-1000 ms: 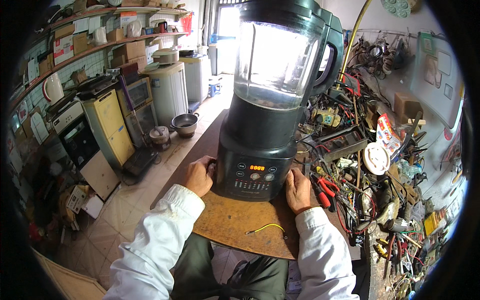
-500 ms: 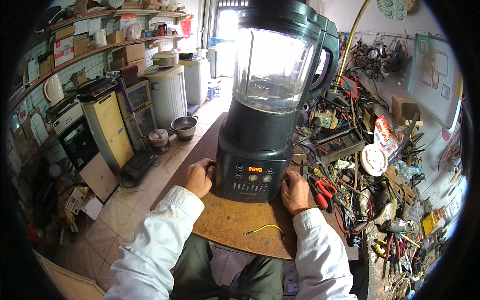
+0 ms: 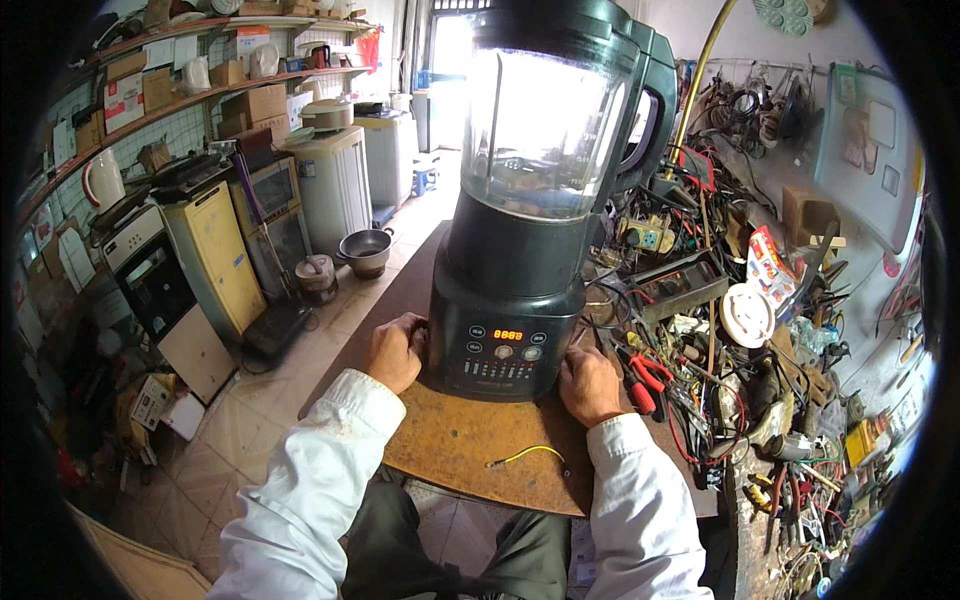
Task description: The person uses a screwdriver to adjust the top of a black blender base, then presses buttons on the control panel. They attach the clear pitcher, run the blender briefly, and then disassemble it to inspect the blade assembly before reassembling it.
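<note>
A black countertop blender (image 3: 507,345) stands upright on the brown wooden table (image 3: 470,440), its orange digits lit above buttons and a row of small marks. On top sits its clear jug (image 3: 540,135), lidded, with a dark handle at the right; I see no food in it. My left hand (image 3: 397,352) is closed with curled fingers against the left side of the base. Against the right side rests my right hand (image 3: 590,385), also closed; its fingertips are partly hidden. A short yellow-green wire (image 3: 530,451) lies on the table in front of the base.
To the right, a heap of cables, tools and parts crowds a bench, with red-handled pliers (image 3: 645,385) close to my right hand. A white round plate-like part (image 3: 747,313) lies in the heap. Old appliances (image 3: 210,245) and a dark pot (image 3: 366,252) stand on the floor at left.
The whole view has shifted very slightly. Both hands stay at the sides of the blender base, and the display is lit in both frames.
</note>
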